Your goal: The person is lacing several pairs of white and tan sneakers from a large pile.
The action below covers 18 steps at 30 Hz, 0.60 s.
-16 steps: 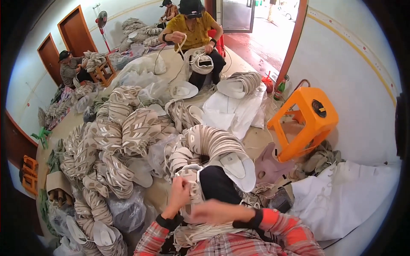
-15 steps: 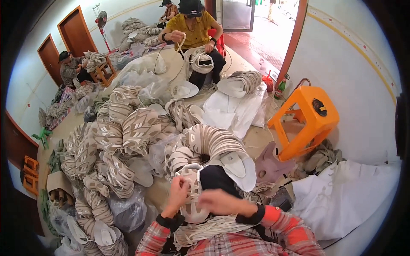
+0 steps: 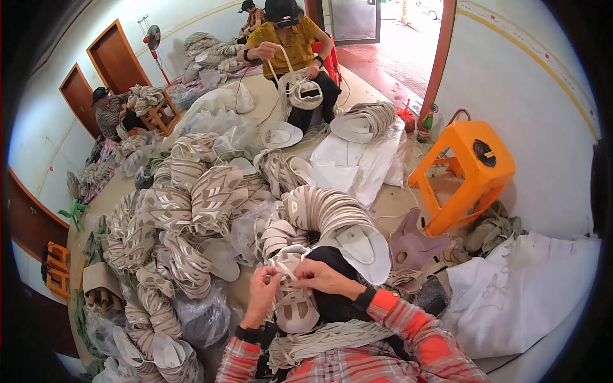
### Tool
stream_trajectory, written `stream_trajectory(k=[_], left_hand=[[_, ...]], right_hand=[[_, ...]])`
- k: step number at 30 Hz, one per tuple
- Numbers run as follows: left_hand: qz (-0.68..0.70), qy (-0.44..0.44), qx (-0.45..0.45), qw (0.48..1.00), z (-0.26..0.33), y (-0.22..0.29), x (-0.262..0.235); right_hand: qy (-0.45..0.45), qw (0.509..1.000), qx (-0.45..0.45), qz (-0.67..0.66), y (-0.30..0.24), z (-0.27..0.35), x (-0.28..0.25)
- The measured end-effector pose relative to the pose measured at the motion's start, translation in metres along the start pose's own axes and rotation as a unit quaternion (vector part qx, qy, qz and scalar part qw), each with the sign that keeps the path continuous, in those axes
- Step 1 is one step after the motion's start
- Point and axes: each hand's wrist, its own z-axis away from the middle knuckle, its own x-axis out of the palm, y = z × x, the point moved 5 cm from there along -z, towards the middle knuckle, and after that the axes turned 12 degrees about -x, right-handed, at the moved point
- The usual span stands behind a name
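A beige and white shoe upper lies over my lap, its toe end toward me. A pale shoelace runs across its opening. My left hand is closed in a pinch at the upper's left edge, with the lace at the fingertips. From the other side my right hand pinches the lace near the middle of the upper; its fingers hide part of the lacing. A bundle of loose pale laces rests across my lap, nearer to me.
A curved stack of shoe uppers stands just beyond my knee. Heaps of bundled uppers fill the left side. To the right are an orange stool and white sheeting. A person in yellow sits opposite, handling laces.
My right hand, blurred before, has moved up to the lace near my left hand. The view has shifted slightly. The person opposite now holds a lace stretched upward in a loop.
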Motion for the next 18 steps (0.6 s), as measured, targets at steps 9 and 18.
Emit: stream_trajectory(k=[9,18], left_hand=[[-0.398,0.052,0.084,0.912,0.006,0.036,-0.096],[-0.496,0.333,0.241,0.765,0.043,0.008,-0.199]], right_hand=[[-0.137,0.927,0.349,0.03,-0.006,0.017,-0.015],[-0.045,0.947,0.18,0.261,0.008,-0.022,-0.002]])
